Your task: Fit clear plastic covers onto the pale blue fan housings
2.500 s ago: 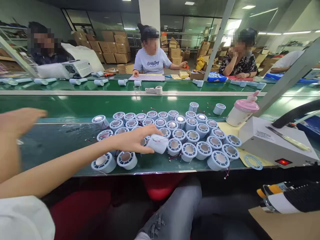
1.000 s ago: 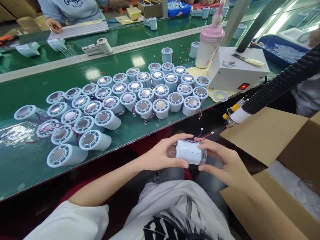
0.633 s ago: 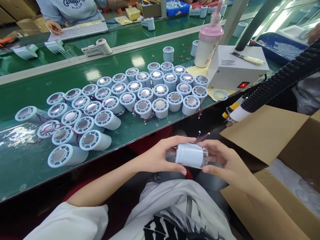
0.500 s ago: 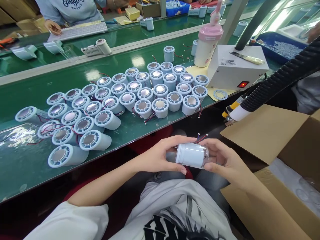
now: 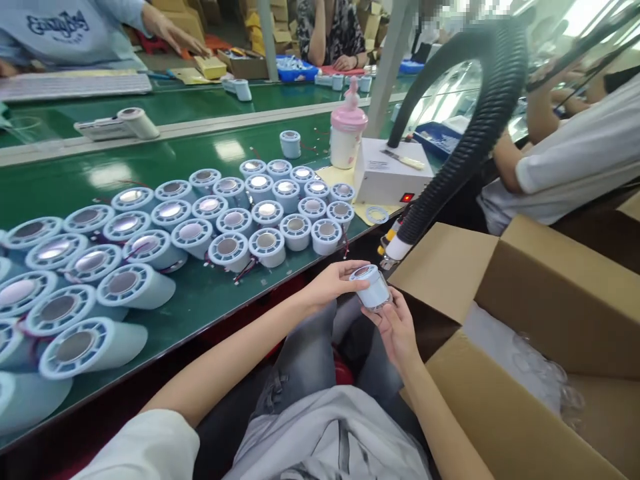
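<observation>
The green bench (image 5: 210,300) is gleaming. Just off the bench's near edge, the left hand (image 5: 333,285) is pinching the top and the right hand (image 5: 397,327) is cupping the base of 1 tilted blue cylinder (image 5: 373,290); a slackening hold could be dropping it. Over that bench edge, dangling wires (image 5: 346,248) might be snagging if brushed.

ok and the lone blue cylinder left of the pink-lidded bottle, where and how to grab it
Probably around the side wall of the lone cylinder, coming down from above: it stands upright and apart, its round wall exposed. Coming in low looks harder from the near side, past the other cylinders.
</observation>
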Tool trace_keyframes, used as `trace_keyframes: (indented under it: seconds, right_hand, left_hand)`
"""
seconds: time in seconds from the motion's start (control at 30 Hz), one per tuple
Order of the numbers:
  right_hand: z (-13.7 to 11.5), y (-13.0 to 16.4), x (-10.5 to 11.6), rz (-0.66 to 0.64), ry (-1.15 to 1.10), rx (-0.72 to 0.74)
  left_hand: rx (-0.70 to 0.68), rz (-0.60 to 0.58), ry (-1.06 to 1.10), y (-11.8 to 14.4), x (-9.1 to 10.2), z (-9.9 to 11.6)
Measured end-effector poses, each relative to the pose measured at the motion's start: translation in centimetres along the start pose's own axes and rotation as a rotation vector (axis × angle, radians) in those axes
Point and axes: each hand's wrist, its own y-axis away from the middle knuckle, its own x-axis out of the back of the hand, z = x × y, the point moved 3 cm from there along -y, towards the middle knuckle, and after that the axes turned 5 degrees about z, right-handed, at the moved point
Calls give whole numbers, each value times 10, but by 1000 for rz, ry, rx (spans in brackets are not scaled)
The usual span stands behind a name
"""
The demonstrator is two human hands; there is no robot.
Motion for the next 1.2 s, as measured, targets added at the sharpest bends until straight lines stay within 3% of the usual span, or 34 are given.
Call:
trace_keyframes:
  seconds: [0.13, 0.27, 0.47, 0.67, 0.9, 1.2]
  right_hand:
    - [-1, -12, 7, 41, 13, 46]
    - [-9, -13, 4, -15, 70, 63]
    - [-33, 12, -7, -226, 251, 18]
    - [-61, 36, -19, -478, 569, 40]
    - [-79, 46, -35, -527, 502, -202]
    - [-71, 49, -38, -455, 310, -453]
  left_hand:
    - [-1, -31, -22, -18, -7, 2]
    - [-22, -40, -46, -9, -2, 6]
    - [-1, -113, -146, 41, 14, 8]
    - [-188, -218, -391, 88, 14, 18]
    - [-357, -226, -520, 111, 7, 34]
    - [-449, -260, -553, 117, 3, 39]
